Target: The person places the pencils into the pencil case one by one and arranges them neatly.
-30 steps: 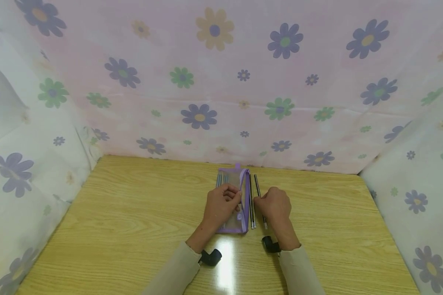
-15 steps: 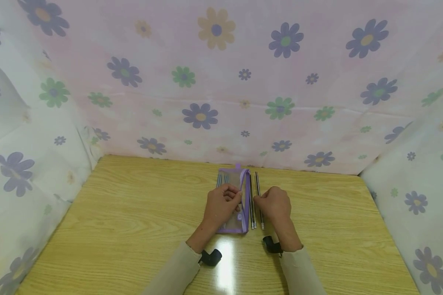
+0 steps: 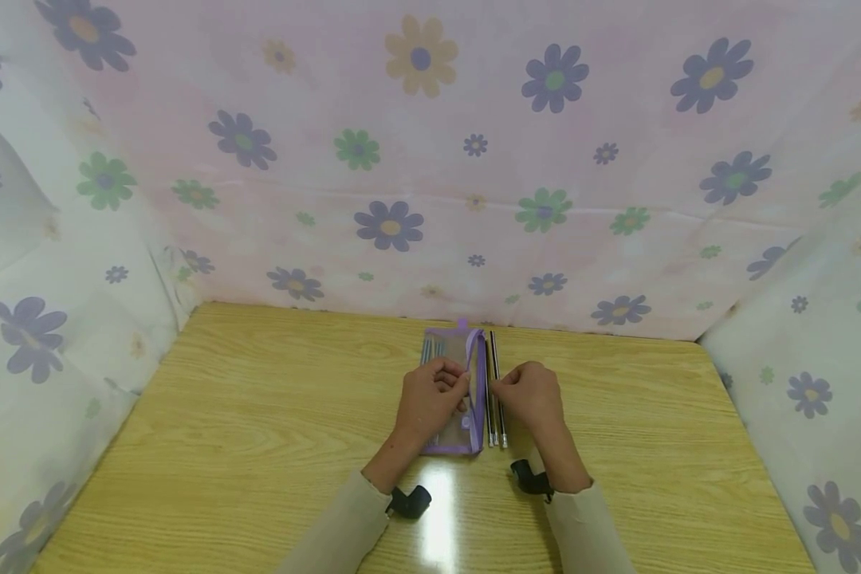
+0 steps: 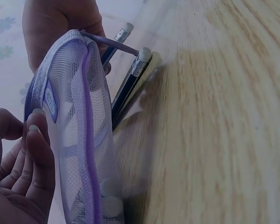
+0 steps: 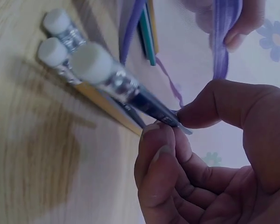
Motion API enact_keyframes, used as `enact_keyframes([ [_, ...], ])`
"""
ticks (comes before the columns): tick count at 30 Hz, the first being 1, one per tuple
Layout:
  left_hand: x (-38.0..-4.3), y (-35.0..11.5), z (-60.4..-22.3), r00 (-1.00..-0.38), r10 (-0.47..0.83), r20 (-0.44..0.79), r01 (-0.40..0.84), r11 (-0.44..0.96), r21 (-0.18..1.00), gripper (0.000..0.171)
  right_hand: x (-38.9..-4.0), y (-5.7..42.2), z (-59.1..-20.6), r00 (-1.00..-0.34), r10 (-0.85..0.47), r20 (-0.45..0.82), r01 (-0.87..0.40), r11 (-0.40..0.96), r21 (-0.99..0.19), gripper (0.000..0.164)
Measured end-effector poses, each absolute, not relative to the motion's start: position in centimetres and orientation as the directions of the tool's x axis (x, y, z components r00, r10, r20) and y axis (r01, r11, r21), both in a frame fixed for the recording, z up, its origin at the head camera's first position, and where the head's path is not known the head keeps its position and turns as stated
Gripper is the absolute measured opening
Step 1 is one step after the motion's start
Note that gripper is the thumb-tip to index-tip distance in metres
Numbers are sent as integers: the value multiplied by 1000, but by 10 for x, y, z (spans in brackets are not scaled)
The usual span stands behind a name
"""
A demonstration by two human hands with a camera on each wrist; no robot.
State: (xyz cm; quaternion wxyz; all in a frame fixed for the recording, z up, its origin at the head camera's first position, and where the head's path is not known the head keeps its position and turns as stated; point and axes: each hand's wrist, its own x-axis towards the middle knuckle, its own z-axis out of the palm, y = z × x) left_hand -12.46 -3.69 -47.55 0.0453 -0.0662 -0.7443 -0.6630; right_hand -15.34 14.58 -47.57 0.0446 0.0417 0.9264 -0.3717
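Observation:
A mesh pencil case (image 3: 455,351) with purple trim lies on the table, several pencils (image 3: 430,347) showing inside its left part. My left hand (image 3: 426,402) pinches the edge of its zip opening, holding it lifted, as the left wrist view shows. Between thumb and fingers, my right hand (image 3: 536,396) pinches a dark pencil (image 5: 147,102) with a white eraser and silver ferrule. Two more eraser-tipped pencils, one of them a yellow pencil (image 5: 100,95), lie just right of the case. All three run roughly parallel, erasers toward me.
The wood-grain table (image 3: 273,399) extends on both sides of the case. Flowered cloth (image 3: 430,175) hangs behind it and at left and right. Black wrist mounts, such as the left mount (image 3: 410,501), sit at both wrists, low over the table.
The pinched pencil has moved left, up beside the other two pencils, and its slant now matches theirs more closely. My right hand has shifted slightly left; my left hand stays in place.

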Motion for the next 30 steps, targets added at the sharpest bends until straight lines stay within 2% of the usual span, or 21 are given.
enact_keyframes([
  [15,-125,-38,-473,-991,42,126,130,109,985,11,-152,140,-467,-989,-27,-148,94,658,-747,14],
  [26,-125,-37,-470,-990,46,133,137,102,985,7,-155,134,-472,-975,-15,-222,187,488,-853,14],
  [30,-125,-37,-469,-990,46,135,139,91,986,6,-155,132,-474,-976,3,-220,195,476,-858,13],
])
